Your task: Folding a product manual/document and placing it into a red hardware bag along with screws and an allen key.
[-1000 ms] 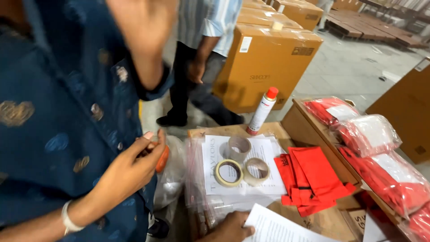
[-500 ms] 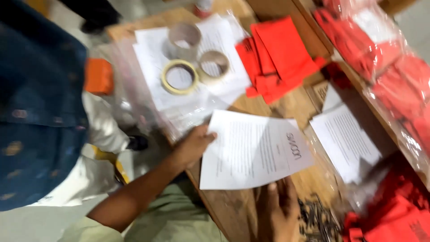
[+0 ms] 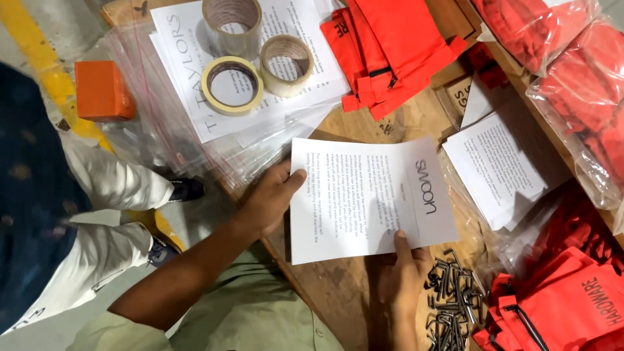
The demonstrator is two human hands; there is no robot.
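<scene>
A white printed sheet (image 3: 370,195) lies over the wooden table (image 3: 338,292) in front of me. My left hand (image 3: 270,198) grips its left edge, thumb on top. My right hand (image 3: 403,276) pinches its near edge, with the thumb on the paper. Just right of that hand lies a pile of small black metal keys (image 3: 452,305). A stack of similar printed sheets (image 3: 497,169) sits to the right of the held sheet.
Three tape rolls (image 3: 232,84) rest on papers and clear plastic bags (image 3: 169,130) at the far left. Red fabric pouches (image 3: 396,45) lie beyond, more red pouches (image 3: 559,305) at near right, bagged red items (image 3: 572,78) on the right. Another person (image 3: 97,214) stands left, near an orange box (image 3: 101,88).
The view has dropped from the person standing at the left down onto the table. Both my hands have closed on the printed sheet, and my right thumb now rests on it.
</scene>
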